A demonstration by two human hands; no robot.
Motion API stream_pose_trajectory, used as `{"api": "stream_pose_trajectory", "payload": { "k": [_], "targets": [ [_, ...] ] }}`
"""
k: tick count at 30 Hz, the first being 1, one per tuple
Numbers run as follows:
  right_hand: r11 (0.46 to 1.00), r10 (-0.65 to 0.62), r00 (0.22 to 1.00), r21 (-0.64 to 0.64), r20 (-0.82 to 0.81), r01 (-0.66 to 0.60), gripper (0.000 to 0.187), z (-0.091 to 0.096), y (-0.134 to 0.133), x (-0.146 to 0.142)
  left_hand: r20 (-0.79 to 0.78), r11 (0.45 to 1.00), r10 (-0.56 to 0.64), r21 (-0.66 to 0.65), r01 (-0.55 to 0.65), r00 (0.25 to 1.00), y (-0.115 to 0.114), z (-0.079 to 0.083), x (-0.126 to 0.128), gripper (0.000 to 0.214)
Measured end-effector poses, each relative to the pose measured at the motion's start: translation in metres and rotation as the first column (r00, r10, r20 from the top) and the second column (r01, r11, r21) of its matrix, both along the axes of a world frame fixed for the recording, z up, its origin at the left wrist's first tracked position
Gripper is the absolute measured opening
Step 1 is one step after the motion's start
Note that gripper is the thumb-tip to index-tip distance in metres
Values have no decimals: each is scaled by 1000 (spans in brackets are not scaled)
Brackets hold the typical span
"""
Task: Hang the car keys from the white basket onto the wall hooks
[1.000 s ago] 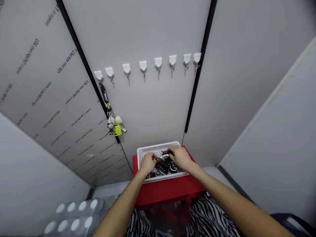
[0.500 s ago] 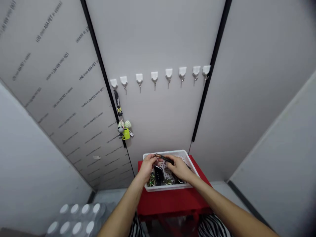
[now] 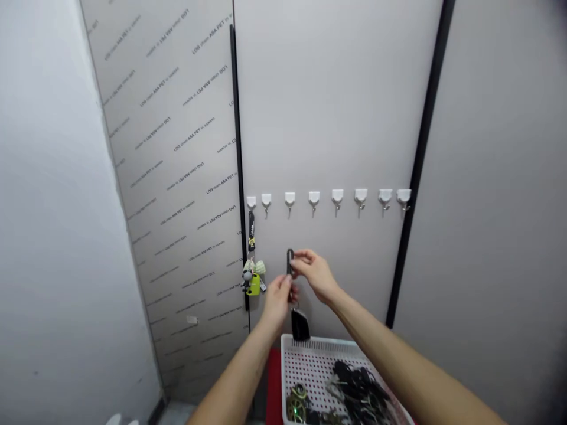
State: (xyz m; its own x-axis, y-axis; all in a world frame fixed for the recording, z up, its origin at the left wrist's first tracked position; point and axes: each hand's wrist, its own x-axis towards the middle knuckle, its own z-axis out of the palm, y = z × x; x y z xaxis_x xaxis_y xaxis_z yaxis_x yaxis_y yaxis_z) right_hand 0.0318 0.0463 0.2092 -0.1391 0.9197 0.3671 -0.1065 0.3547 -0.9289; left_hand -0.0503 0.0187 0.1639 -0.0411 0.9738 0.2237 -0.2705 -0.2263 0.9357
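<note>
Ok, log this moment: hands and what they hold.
left hand: holding dark key strap | right hand: pinching strap top | black key fob: hanging below | white plastic basket: below, more keys inside

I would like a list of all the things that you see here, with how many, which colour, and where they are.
hooks: 8, white with metal, in a row on the wall
lanyard: 1, black, on the leftmost hook
charm: 1, lime green, below the lanyard
wall: 1, grey, behind the hooks
strap: 1, black, upright between the hands
key fob: 1, black, hanging below the strap
basket: 1, white, below the key fob
keys: a bunch, mostly black, in the basket
table: 1, red, under the basket
left hand: 1, bare, on the strap
right hand: 1, bare, on the strap's top
</note>
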Motion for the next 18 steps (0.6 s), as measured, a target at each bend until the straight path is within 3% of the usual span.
{"api": "stream_pose_trajectory", "payload": {
  "k": [4, 8, 12, 18],
  "targets": [
    [989, -70, 997, 131, -23, 72, 18, 45, 23, -35, 36, 982, 152, 108, -155, 988, 22, 51, -18, 24],
    [964, -180, 984, 199, 13, 174, 18, 71, 47, -59, 110, 968, 205, 124, -218, 972, 44, 81, -32, 16],
    [924, -343, 931, 225, 122, 311, 20, 75, 67, -68, 137, 967, 224, 89, -238, 965, 61, 86, -38, 14],
    [875, -461, 857, 282, 230, 395, 19, 65, 75, -68, -9, 955, 285, 82, -283, 958, 76, 73, -38, 17]
  ]
}}
